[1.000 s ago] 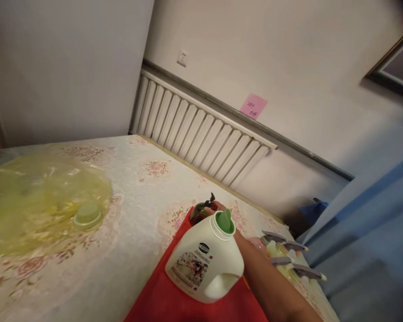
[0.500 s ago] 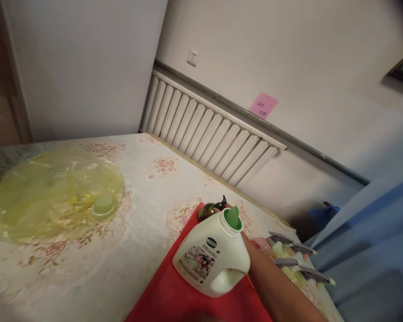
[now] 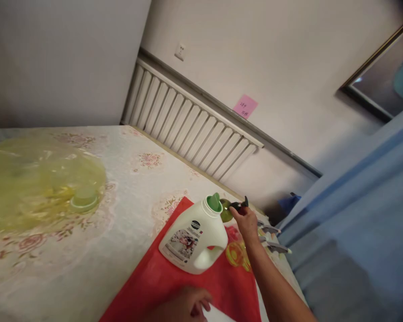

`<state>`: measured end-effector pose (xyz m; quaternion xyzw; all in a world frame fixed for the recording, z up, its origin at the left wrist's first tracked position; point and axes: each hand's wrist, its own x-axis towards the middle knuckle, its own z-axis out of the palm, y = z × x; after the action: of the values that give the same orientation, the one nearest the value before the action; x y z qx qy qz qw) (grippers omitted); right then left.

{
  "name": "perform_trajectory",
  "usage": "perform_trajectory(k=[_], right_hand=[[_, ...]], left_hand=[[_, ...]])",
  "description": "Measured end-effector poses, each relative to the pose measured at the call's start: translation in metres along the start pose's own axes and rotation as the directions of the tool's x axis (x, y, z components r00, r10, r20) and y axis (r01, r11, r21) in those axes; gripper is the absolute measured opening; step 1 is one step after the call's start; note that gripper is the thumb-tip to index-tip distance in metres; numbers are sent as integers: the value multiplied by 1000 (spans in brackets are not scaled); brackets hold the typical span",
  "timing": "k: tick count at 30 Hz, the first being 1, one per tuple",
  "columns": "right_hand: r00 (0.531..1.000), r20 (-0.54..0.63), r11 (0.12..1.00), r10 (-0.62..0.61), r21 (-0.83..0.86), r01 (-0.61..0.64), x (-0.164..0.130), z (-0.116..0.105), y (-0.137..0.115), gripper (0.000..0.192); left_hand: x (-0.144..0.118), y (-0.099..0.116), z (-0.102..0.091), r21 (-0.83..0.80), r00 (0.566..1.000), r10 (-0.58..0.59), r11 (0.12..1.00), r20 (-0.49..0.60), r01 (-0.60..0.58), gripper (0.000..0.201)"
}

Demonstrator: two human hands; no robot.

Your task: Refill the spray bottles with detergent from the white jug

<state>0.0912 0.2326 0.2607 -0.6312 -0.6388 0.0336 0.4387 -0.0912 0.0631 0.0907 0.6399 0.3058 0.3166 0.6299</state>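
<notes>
A white detergent jug [image 3: 195,237] with a green spout and no cap stands upright on a red cloth [image 3: 174,286]. Beyond the jug, my right hand [image 3: 247,221] is closed round the black neck of a green pump bottle [image 3: 225,211], which is tilted, its body toward the jug. At the bottom edge my left hand [image 3: 193,302] has curled fingers at the edge of a plain white thing [image 3: 216,314], mostly cut off by the frame. A green cap [image 3: 83,200] rests at the yellow plastic bag [image 3: 36,179] on the left.
Yellow transparent rings [image 3: 235,254] and a red item [image 3: 233,233] sit beside the jug. Grey-handled items [image 3: 272,246] stand near the right edge of the flowered tablecloth [image 3: 134,232]. Behind are a radiator [image 3: 188,120] and a blue curtain [image 3: 349,250].
My right hand has carried the pump bottle from behind the jug to its right. My left hand and the white thing have come into view at the bottom. The view has shifted right.
</notes>
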Motion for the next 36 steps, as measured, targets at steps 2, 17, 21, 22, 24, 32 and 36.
perform_trajectory(k=[2, 17, 21, 22, 24, 32, 36], right_hand=[[1000, -15, 1000, 26, -13, -26, -19, -25, 3, 38], [977, 52, 979, 205, 7, -206, -150, -116, 2, 29], [953, 153, 958, 261, 80, -275, -177, -99, -13, 23], [947, 184, 953, 263, 101, -285, -183, -93, -17, 21], [943, 227, 953, 245, 120, -277, -193, -82, -23, 18], [944, 274, 964, 183, 139, -227, -210, -51, -28, 24], [952, 245, 958, 182, 174, -228, -215, -44, -19, 25]], left_hand=[[0, 4, 0, 17, 999, 8, 1000, -33, -7, 34], [-5, 31, -1, 86, 976, 76, 995, -203, -59, 67], [-7, 25, -2, 72, 971, 120, 992, -209, -108, 90], [-7, 23, -2, 81, 970, 128, 990, -208, -113, 95], [-7, 19, -1, 117, 968, 149, 985, -203, -127, 104], [-9, 30, 0, 259, 956, 182, 958, -230, -120, 105], [-11, 36, -2, 315, 946, 233, 936, -226, -156, 83]])
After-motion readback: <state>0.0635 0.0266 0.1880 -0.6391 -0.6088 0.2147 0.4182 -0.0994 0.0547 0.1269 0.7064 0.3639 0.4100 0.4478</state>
